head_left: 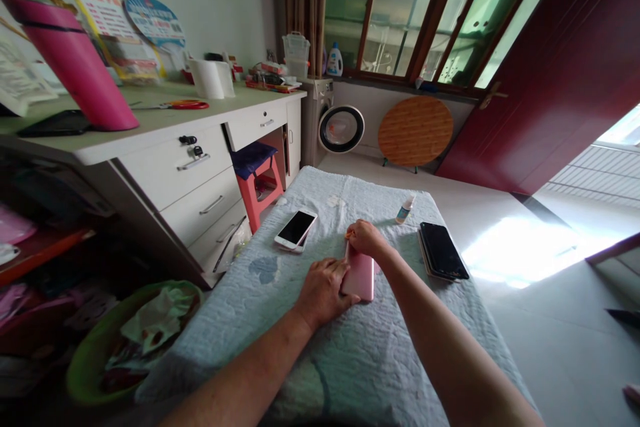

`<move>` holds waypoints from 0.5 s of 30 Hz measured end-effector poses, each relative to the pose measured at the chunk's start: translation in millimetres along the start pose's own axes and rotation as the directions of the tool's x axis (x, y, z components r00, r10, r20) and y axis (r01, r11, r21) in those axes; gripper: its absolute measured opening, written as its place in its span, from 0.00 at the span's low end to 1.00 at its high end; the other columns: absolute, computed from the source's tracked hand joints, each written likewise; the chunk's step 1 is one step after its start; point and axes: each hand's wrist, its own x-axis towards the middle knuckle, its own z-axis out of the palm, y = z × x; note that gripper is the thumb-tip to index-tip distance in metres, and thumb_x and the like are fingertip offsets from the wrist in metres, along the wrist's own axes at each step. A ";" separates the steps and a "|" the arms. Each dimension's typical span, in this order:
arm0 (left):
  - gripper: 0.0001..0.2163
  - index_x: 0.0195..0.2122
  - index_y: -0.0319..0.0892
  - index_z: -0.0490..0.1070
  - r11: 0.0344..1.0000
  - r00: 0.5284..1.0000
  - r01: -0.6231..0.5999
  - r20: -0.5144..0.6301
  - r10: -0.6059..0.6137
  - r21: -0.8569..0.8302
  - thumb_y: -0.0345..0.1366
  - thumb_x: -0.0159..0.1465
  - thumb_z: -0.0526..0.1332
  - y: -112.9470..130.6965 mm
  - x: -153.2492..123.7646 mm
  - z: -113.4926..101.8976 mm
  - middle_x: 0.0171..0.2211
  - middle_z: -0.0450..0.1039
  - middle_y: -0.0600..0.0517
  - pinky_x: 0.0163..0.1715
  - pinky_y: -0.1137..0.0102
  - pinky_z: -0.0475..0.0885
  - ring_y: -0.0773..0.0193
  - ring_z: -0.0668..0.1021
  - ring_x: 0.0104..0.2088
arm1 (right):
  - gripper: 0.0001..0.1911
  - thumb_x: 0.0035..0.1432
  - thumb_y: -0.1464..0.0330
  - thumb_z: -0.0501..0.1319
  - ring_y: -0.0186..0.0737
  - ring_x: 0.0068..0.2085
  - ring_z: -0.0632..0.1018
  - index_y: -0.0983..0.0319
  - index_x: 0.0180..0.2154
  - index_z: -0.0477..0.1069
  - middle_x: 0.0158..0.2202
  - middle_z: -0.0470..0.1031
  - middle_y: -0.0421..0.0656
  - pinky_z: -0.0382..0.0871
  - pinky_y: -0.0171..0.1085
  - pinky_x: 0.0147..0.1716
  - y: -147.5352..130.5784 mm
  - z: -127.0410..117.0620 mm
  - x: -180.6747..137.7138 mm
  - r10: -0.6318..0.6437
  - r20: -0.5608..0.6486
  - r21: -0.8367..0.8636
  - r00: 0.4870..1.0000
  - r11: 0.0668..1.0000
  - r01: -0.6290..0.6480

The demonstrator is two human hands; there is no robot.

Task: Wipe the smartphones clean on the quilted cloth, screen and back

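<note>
A pink phone (361, 277) lies back side up on the cloth-covered table (345, 353). My left hand (324, 290) grips it along its left side, with the thumb at the near edge. At the phone's far end my right hand (367, 238) is closed, its fingers curled down over the top part of the back. Whatever those fingers hold, if anything, is hidden. To the left, a white phone (297, 229) with a dark screen rests on another device. A small spray bottle (405, 209) stands beyond my right hand, and a black phone (444, 250) lies stacked at the right.
A white desk (200, 173) runs along the left, bearing a pink tumbler (80, 67), scissors (185, 105) and a paper roll (207, 79). Under it stands a red stool (260, 190). A green basin (80, 373) of cloths sits at lower left. A washing machine (313, 107) has its door ajar.
</note>
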 end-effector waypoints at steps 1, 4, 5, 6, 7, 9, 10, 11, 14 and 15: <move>0.25 0.47 0.43 0.69 1.000 1.000 -0.001 0.009 0.001 0.002 0.49 0.52 0.69 0.8 -0.1 -1.0 0.44 0.74 0.47 0.49 0.59 0.65 0.50 0.73 0.47 | 0.13 0.56 0.71 0.55 0.39 0.38 0.76 0.63 0.37 0.79 0.38 0.78 0.48 0.64 0.32 0.37 2.6 -0.5 0.3 0.005 0.003 -0.005 1.000 1.000 -0.005; 0.24 0.46 0.44 0.69 1.000 1.000 -0.006 0.026 0.006 0.000 0.50 0.53 0.68 3.7 0.0 -4.6 0.40 0.75 0.49 0.45 0.60 0.66 0.50 0.73 0.44 | 0.13 0.55 0.71 0.56 0.40 0.37 0.77 0.64 0.35 0.79 0.35 0.78 0.49 0.63 0.33 0.35 15.0 -2.2 -4.0 0.024 0.002 -0.015 1.000 1.000 -0.024; 0.24 0.46 0.44 0.69 1.000 1.000 -0.005 0.024 0.005 0.001 0.50 0.53 0.68 4.4 0.0 -5.3 0.40 0.75 0.49 0.44 0.61 0.66 0.51 0.73 0.43 | 0.12 0.55 0.71 0.56 0.40 0.36 0.76 0.64 0.34 0.79 0.34 0.78 0.49 0.63 0.33 0.35 20.3 -2.8 -7.3 0.032 -0.003 -0.017 0.999 0.999 -0.032; 0.24 0.46 0.44 0.69 1.000 1.000 -0.004 0.017 0.004 0.001 0.51 0.53 0.68 5.0 0.0 -5.6 0.39 0.75 0.49 0.44 0.61 0.66 0.51 0.73 0.43 | 0.12 0.55 0.71 0.56 0.40 0.36 0.76 0.64 0.34 0.79 0.33 0.78 0.49 0.63 0.33 0.35 25.9 -3.3 -11.4 0.041 -0.012 -0.018 0.999 0.999 -0.042; 0.24 0.45 0.44 0.69 1.000 1.000 -0.005 0.008 0.005 0.001 0.51 0.53 0.68 5.4 0.0 -5.5 0.39 0.75 0.49 0.44 0.61 0.67 0.51 0.73 0.43 | 0.12 0.55 0.71 0.55 0.40 0.36 0.76 0.65 0.34 0.79 0.33 0.78 0.49 0.63 0.33 0.35 31.4 -3.7 -16.1 0.051 -0.024 -0.019 0.998 0.999 -0.051; 0.23 0.44 0.43 0.70 1.000 1.000 -0.010 -0.010 0.010 -0.002 0.52 0.53 0.67 5.4 -0.1 -4.2 0.39 0.75 0.49 0.45 0.61 0.66 0.51 0.73 0.43 | 0.13 0.56 0.72 0.55 0.40 0.36 0.76 0.65 0.34 0.78 0.34 0.78 0.49 0.62 0.33 0.36 41.6 -3.4 -26.0 0.067 -0.053 -0.016 0.996 0.998 -0.068; 0.23 0.44 0.43 0.70 1.000 1.000 -0.014 -0.017 0.014 -0.004 0.53 0.53 0.67 5.1 -0.1 -3.3 0.39 0.75 0.48 0.45 0.61 0.66 0.51 0.73 0.44 | 0.13 0.56 0.72 0.55 0.40 0.37 0.75 0.66 0.35 0.78 0.34 0.77 0.49 0.62 0.33 0.36 45.9 -2.6 -30.6 0.075 -0.067 -0.013 0.995 0.997 -0.076; 0.23 0.44 0.43 0.70 1.000 1.000 -0.017 -0.023 0.017 -0.005 0.53 0.53 0.67 4.6 -0.2 -2.4 0.39 0.75 0.48 0.46 0.60 0.66 0.51 0.74 0.44 | 0.12 0.56 0.72 0.55 0.39 0.37 0.75 0.66 0.35 0.78 0.34 0.77 0.48 0.62 0.32 0.37 49.4 -1.5 -34.6 0.082 -0.080 -0.008 0.993 0.997 -0.083; 0.22 0.44 0.44 0.70 1.000 0.999 -0.025 -0.026 0.024 -0.008 0.51 0.53 0.68 2.9 -0.4 -0.3 0.41 0.75 0.48 0.47 0.60 0.66 0.51 0.73 0.45 | 0.12 0.56 0.72 0.56 0.38 0.37 0.74 0.65 0.36 0.78 0.34 0.76 0.47 0.62 0.32 0.37 54.2 3.2 -42.4 0.105 -0.114 0.016 0.988 0.994 -0.104; 0.22 0.44 0.44 0.70 1.000 0.999 -0.025 -0.021 0.025 -0.008 0.50 0.53 0.68 2.4 -0.4 0.0 0.42 0.75 0.48 0.47 0.60 0.66 0.51 0.73 0.46 | 0.12 0.56 0.71 0.56 0.38 0.36 0.74 0.65 0.36 0.77 0.34 0.76 0.47 0.62 0.32 0.37 53.9 4.9 -44.0 0.113 -0.126 0.024 0.986 0.994 -0.111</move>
